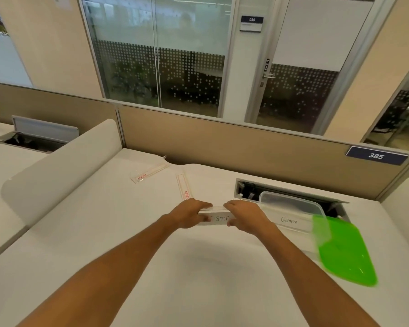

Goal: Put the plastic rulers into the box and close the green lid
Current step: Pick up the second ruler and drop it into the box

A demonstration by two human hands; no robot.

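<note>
Both hands grip one clear plastic ruler (219, 218) with a handwritten white label, held crosswise just above the white desk (198, 267). My left hand (189, 214) pinches its left end and my right hand (246, 217) its right end. Immediately right of my right hand stands the clear plastic box (291, 206), open and labelled "GIRAFFE". The green lid (345, 253) lies tilted against the box's right side. Two more clear rulers with red print lie farther back: one (149, 173) angled at the left, one (183, 186) pointing toward my left hand.
An open cable hatch (248, 190) sits in the desk behind the box. A beige divider panel (222, 138) closes the back edge, with a "385" sign (376, 156). A rounded white partition (57, 166) bounds the left side.
</note>
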